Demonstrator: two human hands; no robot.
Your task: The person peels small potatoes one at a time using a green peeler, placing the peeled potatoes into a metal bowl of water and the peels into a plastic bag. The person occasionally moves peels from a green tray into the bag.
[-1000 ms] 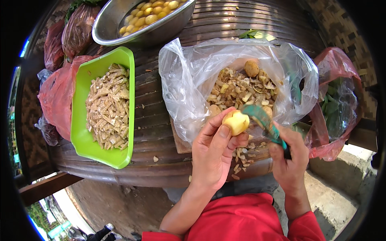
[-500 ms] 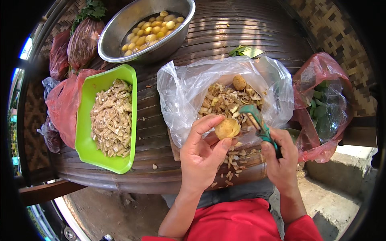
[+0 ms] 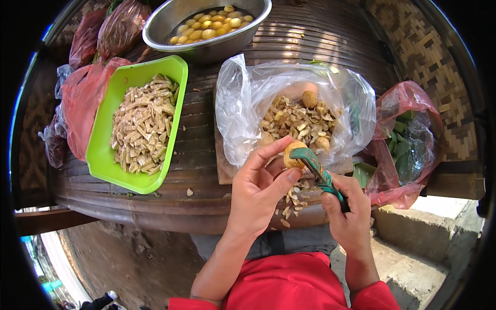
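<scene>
Between the fingertips and thumb of my left hand [image 3: 261, 183] is a small potato [image 3: 291, 161], partly covered by the tool in front of it. My right hand [image 3: 347, 206] is wrapped round the handle of a green peeler [image 3: 315, 170], whose head lies against the potato. Just beyond both hands a clear plastic bag [image 3: 235, 103] spreads open on a board. Inside it are a heap of peelings [image 3: 294, 119] and a few potatoes, one brown potato [image 3: 309, 98] on top. Loose scraps of peel [image 3: 293, 199] lie below my hands at the table's edge.
To the left, a lime-green basin [image 3: 178, 111] holds pale cut strips. A metal bowl [image 3: 206, 54] of peeled potatoes in water stands at the far side of the slatted table [image 3: 206, 204]. Red plastic bags [image 3: 85, 106] lie far left; another red bag [image 3: 385, 194] with green leaves sits at right.
The peeler has moved left onto the potato, where it was apart from it before. My left hand still holds the potato, now turned. The whole view has shifted slightly.
</scene>
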